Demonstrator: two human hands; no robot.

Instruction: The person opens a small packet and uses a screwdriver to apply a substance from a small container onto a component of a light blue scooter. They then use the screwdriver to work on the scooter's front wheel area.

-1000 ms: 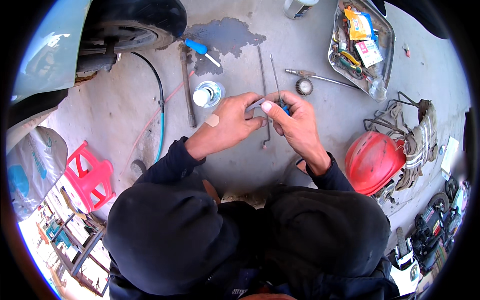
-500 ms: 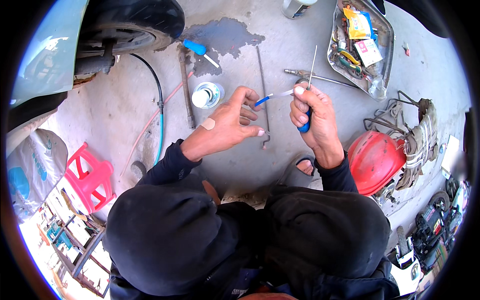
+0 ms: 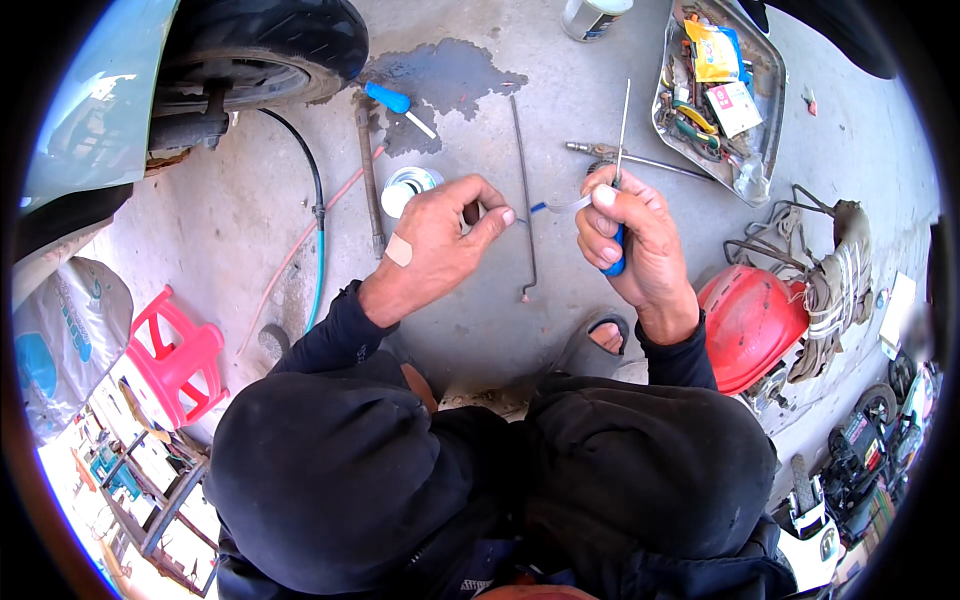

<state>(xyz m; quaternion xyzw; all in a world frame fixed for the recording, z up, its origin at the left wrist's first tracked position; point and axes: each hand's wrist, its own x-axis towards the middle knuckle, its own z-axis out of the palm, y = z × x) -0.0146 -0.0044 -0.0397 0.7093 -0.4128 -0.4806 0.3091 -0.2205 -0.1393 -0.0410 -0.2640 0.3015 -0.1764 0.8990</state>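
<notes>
Within the right hand (image 3: 648, 235) sit one tool (image 3: 616, 263), one strip (image 3: 570, 205).

Right hand (image 3: 640, 240) closed around a blue-handled tool (image 3: 617, 256), thin shaft pointing away from the body; pale strip (image 3: 570, 205) with blue tip extends from its thumb. Left hand (image 3: 435, 228), plaster (image 3: 398, 250) on its back, thumb and forefinger pinched near that tip; grip contents unclear. Floor (image 3: 480, 315): bent metal rod (image 3: 525, 185), white-capped bottle (image 3: 414, 177), loaded tool tray (image 3: 766, 105) upper right.
</notes>
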